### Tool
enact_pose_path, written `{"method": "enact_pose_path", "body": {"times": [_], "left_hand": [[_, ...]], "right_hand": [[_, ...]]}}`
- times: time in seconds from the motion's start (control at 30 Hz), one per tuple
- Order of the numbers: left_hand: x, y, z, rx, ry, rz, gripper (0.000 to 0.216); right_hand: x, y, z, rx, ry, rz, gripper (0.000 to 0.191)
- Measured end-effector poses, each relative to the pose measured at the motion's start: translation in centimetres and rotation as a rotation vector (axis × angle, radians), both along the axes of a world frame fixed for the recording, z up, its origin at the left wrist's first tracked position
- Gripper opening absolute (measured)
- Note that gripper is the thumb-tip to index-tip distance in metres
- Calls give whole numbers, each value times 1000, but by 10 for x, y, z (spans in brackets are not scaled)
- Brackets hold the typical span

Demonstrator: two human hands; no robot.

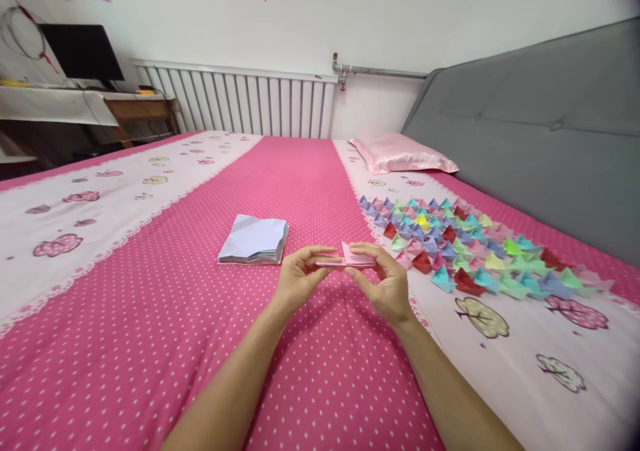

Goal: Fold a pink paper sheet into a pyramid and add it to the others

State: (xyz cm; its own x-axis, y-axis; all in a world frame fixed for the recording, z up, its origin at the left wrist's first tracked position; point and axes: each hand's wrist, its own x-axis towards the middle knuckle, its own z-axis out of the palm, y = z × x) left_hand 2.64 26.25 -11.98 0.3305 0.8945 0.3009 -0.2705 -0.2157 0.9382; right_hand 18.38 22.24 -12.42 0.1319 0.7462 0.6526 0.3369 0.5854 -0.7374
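Between my two hands is a small piece of folded pink paper (354, 258), held above the bed with one flap standing up. My left hand (304, 274) pinches its left end between thumb and fingers. At the other end, my right hand (384, 281) grips the paper the same way, its fingers over the top edge and the thumb below. A stack of square coloured paper (255, 238), pale lilac on top, lies on the bed just left of my left hand. To the right of my right hand stand rows of folded paper boats (470, 281) in several colours.
A pink dotted bedspread (165, 331) with pale printed bands covers the bed. A pink pillow (400, 152) lies by the grey headboard (540, 118). Behind the bed are a white radiator (240, 101) and a pipe (385, 71). A monitor (83, 51) stands on a desk at far left.
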Motion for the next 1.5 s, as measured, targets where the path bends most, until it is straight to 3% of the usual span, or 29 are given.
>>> {"method": "enact_pose_path", "body": {"times": [0.17, 0.43, 0.67, 0.83, 1.17, 1.5], "left_hand": [[1, -1, 1, -6, 13, -14, 30], [1, -1, 0, -27, 39, -10, 39], [2, -5, 3, -61, -6, -58, 34], [2, -3, 4, -91, 40, 63, 22], [-2, -1, 2, 50, 153, 127, 11], [0, -2, 1, 85, 121, 45, 16]], "right_hand": [[0, 0, 1, 4, -4, 6, 14], [-1, 0, 2, 29, -90, -54, 8], [-2, -1, 1, -55, 8, -63, 6], [-3, 0, 0, -78, 32, -52, 6], [-1, 0, 1, -72, 20, -7, 14], [4, 2, 6, 19, -173, -84, 5]]}}
